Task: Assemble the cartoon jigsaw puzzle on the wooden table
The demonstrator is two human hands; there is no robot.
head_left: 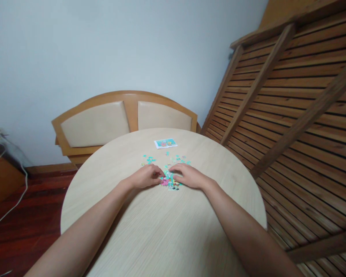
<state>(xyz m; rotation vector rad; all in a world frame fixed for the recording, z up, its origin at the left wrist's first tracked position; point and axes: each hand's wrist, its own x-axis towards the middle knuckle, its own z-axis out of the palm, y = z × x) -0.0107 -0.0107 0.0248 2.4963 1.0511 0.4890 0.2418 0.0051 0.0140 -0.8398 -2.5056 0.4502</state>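
Pale wood grain marks the round table (173,234), on which we observe a partly joined jigsaw (170,184) near the centre, showing pink, yellow and teal areas. The left hand (147,176) lies at its left side, thumb and fingers curled close together; we cannot tell whether a piece is pinched there. The right hand (188,175), well apart from the left wrist, lies at the opposite side, its thumb and forefinger spread. Beyond the hands we note loose pieces, a left group (151,159) and a right group (178,158); farther still, a printed card (165,143) lies flat. Behind the table we find a padded headboard (134,111); to the right, a slatted wooden frame (259,104) leans.
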